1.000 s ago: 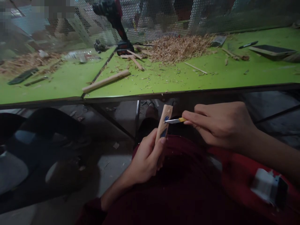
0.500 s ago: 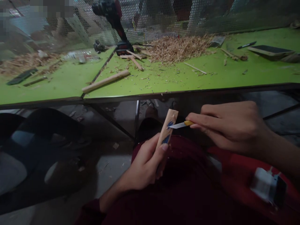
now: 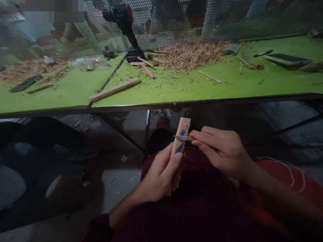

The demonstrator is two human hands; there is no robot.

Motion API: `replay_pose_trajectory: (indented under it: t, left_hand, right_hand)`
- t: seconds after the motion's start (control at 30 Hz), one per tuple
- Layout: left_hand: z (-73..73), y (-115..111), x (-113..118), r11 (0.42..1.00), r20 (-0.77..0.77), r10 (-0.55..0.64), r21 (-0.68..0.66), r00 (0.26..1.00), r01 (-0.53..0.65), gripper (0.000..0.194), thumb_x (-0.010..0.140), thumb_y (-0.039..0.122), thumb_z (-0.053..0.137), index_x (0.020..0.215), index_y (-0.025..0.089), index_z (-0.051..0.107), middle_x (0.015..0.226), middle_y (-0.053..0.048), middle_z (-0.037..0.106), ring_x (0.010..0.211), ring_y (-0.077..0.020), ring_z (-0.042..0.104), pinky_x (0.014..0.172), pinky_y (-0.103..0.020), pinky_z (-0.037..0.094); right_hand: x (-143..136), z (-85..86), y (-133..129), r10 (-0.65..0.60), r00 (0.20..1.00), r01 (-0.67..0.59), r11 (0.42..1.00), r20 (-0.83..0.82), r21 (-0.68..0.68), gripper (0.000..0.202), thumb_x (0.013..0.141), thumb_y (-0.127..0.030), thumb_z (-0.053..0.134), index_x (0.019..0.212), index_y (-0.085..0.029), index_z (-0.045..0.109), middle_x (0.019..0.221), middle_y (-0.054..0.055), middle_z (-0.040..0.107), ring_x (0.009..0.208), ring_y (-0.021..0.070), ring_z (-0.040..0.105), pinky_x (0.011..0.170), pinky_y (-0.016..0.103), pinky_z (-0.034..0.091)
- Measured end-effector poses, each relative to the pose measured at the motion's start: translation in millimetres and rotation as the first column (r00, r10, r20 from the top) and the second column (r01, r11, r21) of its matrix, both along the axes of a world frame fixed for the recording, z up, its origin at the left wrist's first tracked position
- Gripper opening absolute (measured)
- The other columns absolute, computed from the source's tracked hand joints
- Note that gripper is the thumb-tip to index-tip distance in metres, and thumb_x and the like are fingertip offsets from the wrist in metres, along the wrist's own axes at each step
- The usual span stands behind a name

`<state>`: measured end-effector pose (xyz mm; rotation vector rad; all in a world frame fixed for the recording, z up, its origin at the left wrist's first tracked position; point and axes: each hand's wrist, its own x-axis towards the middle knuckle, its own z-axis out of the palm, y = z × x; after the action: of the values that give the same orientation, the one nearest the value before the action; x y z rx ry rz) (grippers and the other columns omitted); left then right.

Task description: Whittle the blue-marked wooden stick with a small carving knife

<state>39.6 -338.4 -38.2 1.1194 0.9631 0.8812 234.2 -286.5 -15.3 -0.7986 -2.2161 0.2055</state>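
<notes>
the left hand [image 3: 161, 174] is curled shut around the lower half of a small wooden block [image 3: 181, 134], thumb lying up its face, holding it upright and tilted a little to the right over the lap. the right hand [image 3: 219, 151] comes in from the right, fingers pinched closed on a yellow-handled knife [image 3: 184, 137] whose blade lies flat across the block's face, between two blue marks. both hands hang just below the near edge of the green table [image 3: 75, 90], with open dark floor to the left. on the table, a wooden dowel [image 3: 114, 89] lies near the near edge left of centre, a heap of wood shavings [image 3: 191, 55] sits toward the far edge, and a power drill [image 3: 126, 27] stands by the mesh screen [image 3: 176, 20] along the far edge
</notes>
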Motion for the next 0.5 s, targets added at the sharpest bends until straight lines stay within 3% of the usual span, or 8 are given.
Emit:
replay_pose_trajectory:
  t: [0.23,0.5]
  left_hand:
    - [-2.3,4.9,1.2,0.985,-0.094,0.093,0.157,0.991,-0.078,0.027,0.097,0.045,0.040,0.090,0.020,0.049,0.051,0.007,0.045,0.038,-0.0068,0.041,0.035,-0.017,0.033]
    - [-0.7,5.0,0.8,0.991,-0.096,0.099,0.094,0.990,-0.090,0.027,0.097,0.045,0.041,0.088,0.021,0.047,0.051,0.008,0.046,0.037,-0.0064,0.042,0.034,-0.015,0.034]
  right_hand:
    - [-10.4,-3.7,7.3,-0.109,0.982,0.069,0.967,0.152,0.247,0.018,0.093,-0.022,0.056,0.103,-0.016,0.070,0.065,-0.001,0.057,0.053,0.0091,0.050,0.051,0.025,0.033]
    - [-6.3,-5.3,21.8,-0.112,0.971,0.030,0.934,0.211,0.357,0.019,0.092,-0.022,0.054,0.103,-0.019,0.070,0.067,0.000,0.059,0.056,0.0113,0.049,0.054,0.027,0.033]
